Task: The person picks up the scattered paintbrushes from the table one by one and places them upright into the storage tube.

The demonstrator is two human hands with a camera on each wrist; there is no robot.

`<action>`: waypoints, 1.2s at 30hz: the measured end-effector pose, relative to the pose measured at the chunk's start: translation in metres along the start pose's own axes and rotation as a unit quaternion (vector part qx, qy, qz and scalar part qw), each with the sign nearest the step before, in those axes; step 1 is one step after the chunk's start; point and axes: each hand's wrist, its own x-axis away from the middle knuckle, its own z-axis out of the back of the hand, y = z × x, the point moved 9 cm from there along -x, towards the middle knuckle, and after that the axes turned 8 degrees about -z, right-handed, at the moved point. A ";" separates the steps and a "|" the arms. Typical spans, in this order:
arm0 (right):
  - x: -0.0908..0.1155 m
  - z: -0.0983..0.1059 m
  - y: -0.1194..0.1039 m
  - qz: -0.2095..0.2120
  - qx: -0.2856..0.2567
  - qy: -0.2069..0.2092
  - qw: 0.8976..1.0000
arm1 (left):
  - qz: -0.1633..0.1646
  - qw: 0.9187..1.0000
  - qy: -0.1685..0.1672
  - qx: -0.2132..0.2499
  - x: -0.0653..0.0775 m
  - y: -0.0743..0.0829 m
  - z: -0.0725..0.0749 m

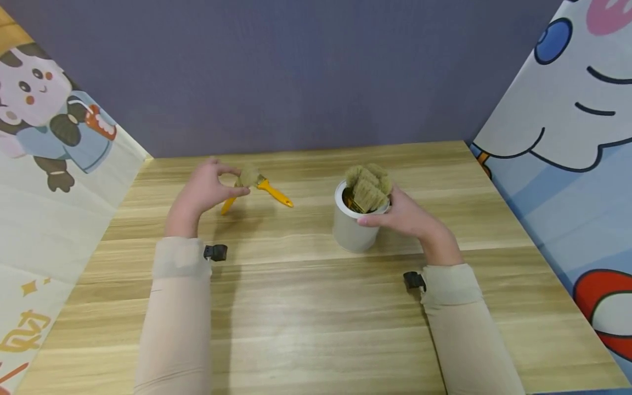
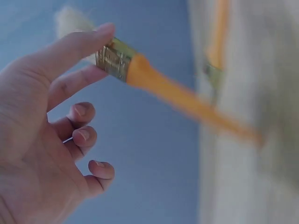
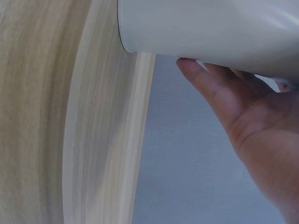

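My left hand [image 1: 204, 189] pinches a paintbrush [image 2: 112, 60] near its metal band between thumb and fingertips. Its yellow-orange handle slants down towards the table. A second paintbrush [image 1: 275, 193] lies on the table just beyond, its handle pointing right. In the head view the pale bristles of these two overlap near the fingers. My right hand [image 1: 412, 219] holds the side of a white can [image 1: 351, 233], thumb in front and fingers behind. Several brushes [image 1: 367, 189] stand in the can, bristles up. The can is upright on the table.
The wooden table [image 1: 306, 318] ends at a dark blue-grey back wall [image 1: 306, 77]. Cartoon-printed panels stand along the left [image 1: 54, 164] and right [image 1: 568, 186] sides. Small black cameras sit at both wrists.
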 end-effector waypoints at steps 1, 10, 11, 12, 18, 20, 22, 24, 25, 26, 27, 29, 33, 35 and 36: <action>0.000 0.000 0.000 -0.001 0.002 0.001 1.000 | -0.008 1.000 0.014 0.005 0.000 0.009 0.006; -0.001 0.001 0.000 0.000 0.006 -0.003 1.000 | -0.124 0.966 0.166 0.156 0.012 0.111 0.045; -0.002 0.001 -0.001 0.005 0.002 -0.003 1.000 | -0.141 0.957 0.181 0.177 0.016 0.124 0.048; -0.003 0.001 -0.001 0.008 -0.001 -0.003 1.000 | -0.157 0.948 0.195 0.195 0.019 0.136 0.052; -0.003 0.001 -0.001 0.009 -0.010 -0.004 1.000 | -0.225 0.928 0.208 0.212 0.028 0.196 0.046; -0.002 0.001 0.001 0.004 -0.011 -0.007 1.000 | -0.231 0.933 0.198 0.193 0.025 0.208 0.036; -0.001 0.000 0.001 0.003 -0.014 -0.012 1.000 | -0.234 0.938 0.189 0.169 0.021 0.216 0.026; -0.001 -0.001 0.000 0.009 -0.018 -0.019 1.000 | -0.241 0.941 0.180 0.157 0.016 0.221 0.016; -0.001 -0.002 -0.001 0.011 -0.020 -0.023 0.999 | -0.246 0.941 0.174 0.152 0.014 0.223 0.011; -0.001 -0.002 -0.001 0.012 -0.020 -0.026 0.999 | -0.250 0.942 0.169 0.145 0.013 0.224 0.006; -0.001 -0.002 -0.001 0.013 -0.021 -0.028 0.999 | -0.250 0.944 0.162 0.141 0.011 0.225 0.002; -0.001 -0.003 -0.002 0.014 -0.020 -0.032 0.999 | -0.248 0.948 0.149 0.135 0.009 0.225 -0.006; -0.001 -0.003 0.000 0.002 -0.017 -0.031 0.999 | -0.234 0.957 0.129 0.115 0.005 0.223 -0.018; -0.001 -0.003 0.000 0.001 -0.016 -0.030 0.999 | -0.224 0.962 0.120 0.097 0.004 0.222 -0.024; -0.001 -0.003 0.000 0.001 -0.016 -0.029 0.999 | -0.219 0.965 0.115 0.087 0.002 0.220 -0.027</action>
